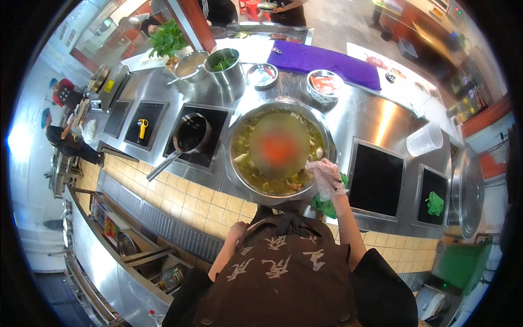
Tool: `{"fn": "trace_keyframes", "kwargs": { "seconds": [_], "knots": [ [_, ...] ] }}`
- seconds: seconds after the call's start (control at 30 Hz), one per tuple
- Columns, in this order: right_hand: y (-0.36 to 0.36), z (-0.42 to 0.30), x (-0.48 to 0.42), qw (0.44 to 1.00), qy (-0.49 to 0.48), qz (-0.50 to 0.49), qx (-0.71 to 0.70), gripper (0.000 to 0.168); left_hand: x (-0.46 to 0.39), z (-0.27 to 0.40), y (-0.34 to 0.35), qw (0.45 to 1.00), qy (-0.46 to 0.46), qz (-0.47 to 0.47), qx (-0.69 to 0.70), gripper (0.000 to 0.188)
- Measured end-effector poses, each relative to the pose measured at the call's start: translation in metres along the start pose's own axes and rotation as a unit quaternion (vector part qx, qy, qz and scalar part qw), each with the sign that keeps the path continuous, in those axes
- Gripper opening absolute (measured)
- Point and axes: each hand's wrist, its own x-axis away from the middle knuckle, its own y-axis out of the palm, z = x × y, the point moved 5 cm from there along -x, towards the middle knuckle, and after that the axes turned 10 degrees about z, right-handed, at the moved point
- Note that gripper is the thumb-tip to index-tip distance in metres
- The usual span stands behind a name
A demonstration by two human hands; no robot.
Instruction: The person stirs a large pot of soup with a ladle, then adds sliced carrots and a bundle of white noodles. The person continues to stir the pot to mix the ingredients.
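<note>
A wide steel pot (229, 173) before me holds yellow-green broth (265, 186) with pale pieces and greens. A round blurred patch with red at its heart hides the pot's middle. My right hand (325, 175), in a clear plastic glove, is over the pot's near right rim. Its fingers are drawn together, and a thin dark utensil handle shows at the palm; the utensil's other end is hidden. Beneath that wrist a green cloth (325, 205) lies against the pot. My bare left hand (239, 231) rests low by the brown apron (282, 261), its fingers partly hidden.
Left of the pot, a long-handled saucepan (192, 133) sits on a black hob; a yellow infrared thermometer (142, 128) lies beyond. Behind stand a pot of greens (222, 65) and a bowl of red-and-white sticks (325, 86). A clear plastic jug (425, 139) is right. Co-workers (65, 137) stand far left.
</note>
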Motion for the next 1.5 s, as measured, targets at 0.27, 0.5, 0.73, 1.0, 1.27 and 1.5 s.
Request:
{"fn": "trace_keyframes", "kwargs": {
  "seconds": [0.27,0.5,0.73,1.0,1.27,1.5],
  "knots": [
    [-0.048,-0.034,-0.017,0.984,0.094,0.154,0.002,0.015,-0.005,-0.024,0.012,1.0,-0.026,0.002,0.018,0.024],
    [-0.049,-0.012,-0.002,0.991,0.098,0.057,0.069,0.014,-0.009,-0.005,0.002,0.999,0.001,-0.026,-0.026,0.025],
    [-0.033,0.013,0.0,0.997,0.065,0.042,0.0,0.012,-0.014,-0.006,0.002,0.999,0.031,-0.02,-0.035,0.026],
    [-0.018,0.013,0.015,0.998,0.004,0.065,0.012,0.018,-0.012,-0.025,0.017,0.995,0.072,0.074,0.003,0.035],
    [-0.044,-0.045,-0.009,0.988,0.142,0.064,-0.023,0.02,-0.01,-0.038,0.025,0.978,-0.13,0.055,0.153,0.045],
    [-0.033,-0.006,-0.001,0.997,-0.014,0.056,0.045,0.017,-0.018,-0.037,0.024,0.987,-0.084,0.074,0.112,0.046]
  ]
}}
